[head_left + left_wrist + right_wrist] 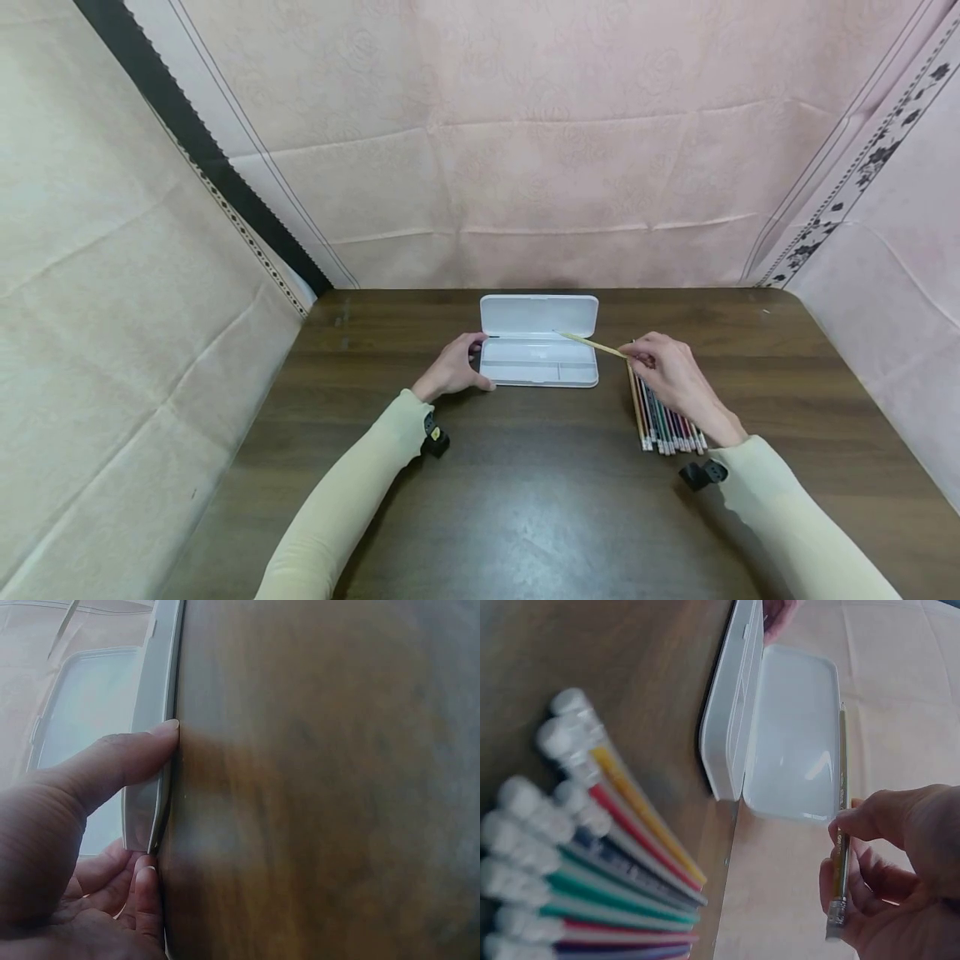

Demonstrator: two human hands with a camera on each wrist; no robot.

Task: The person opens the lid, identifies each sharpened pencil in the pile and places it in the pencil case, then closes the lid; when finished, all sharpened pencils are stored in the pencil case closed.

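A white pencil case [517, 372] lies with its lid [538, 314] raised at the back of the table. My left hand [455, 367] holds the case by its left end, the thumb on the front wall and the fingers curled behind the end. Between thumb and fingers my right hand [670, 375] pinches a yellow pencil [843, 772]. It slants left, its tip overlapping the case in the head view and its white eraser end [835, 922] near my palm. Beneath that hand lies a row of pencils [660, 425] in several colours with white erasers, partly hidden by the hand.
The brown wooden table [525, 500] ends at a pale cloth backdrop [570, 175] just beyond the case. More cloth hangs along the left and right sides. Inside the case, a small divider sets off a compartment at the right.
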